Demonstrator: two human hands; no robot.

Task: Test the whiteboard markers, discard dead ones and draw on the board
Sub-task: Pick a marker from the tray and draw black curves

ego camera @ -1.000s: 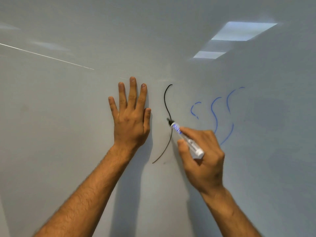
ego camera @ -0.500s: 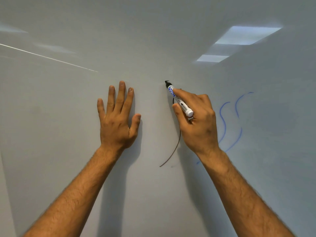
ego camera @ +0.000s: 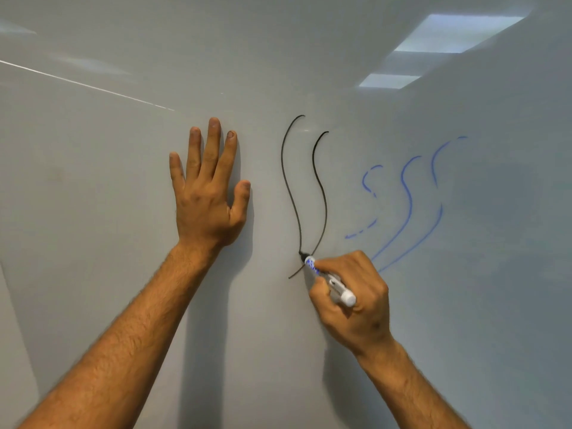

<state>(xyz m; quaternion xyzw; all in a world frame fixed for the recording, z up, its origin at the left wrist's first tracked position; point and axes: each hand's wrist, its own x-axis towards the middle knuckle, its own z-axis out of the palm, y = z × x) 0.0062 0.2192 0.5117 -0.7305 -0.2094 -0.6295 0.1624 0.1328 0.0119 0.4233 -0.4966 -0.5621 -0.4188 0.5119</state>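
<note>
- Whiteboard [ego camera: 93,212] fills the whole head view, pale grey and glossy, with both bare forearms reaching up to it from the bottom edge.
- Left hand [ego camera: 207,193] lies flat on the board, palm to the surface, its fingers straight and slightly spread, pointing up; it holds nothing.
- Right hand [ego camera: 353,298] sits lower and to the right, fingers curled round a marker [ego camera: 329,281], with the thumb and fingertips pinching the barrel.
- The marker has a white barrel with blue print near the front end and a black tip; it slants up and to the left, and the tip touches the board.
- Two black curved lines [ego camera: 322,187] stand between the hands; they start apart at the top, bend in long S-shapes and cross just above the marker tip.
- A short black tail runs on down and to the left, beside the tip.
- Blue curved lines [ego camera: 408,196] sit to the right of the black ones: two long unbroken strokes, and a fainter, broken one nearest the black pair.
- The lower ends of the long blue strokes reach the knuckles of the right hand.
- Reflections of ceiling lights [ego camera: 448,35] show as bright rectangles in the upper right of the board.
- A thin bright streak [ego camera: 86,85] slants across the upper left.
</note>
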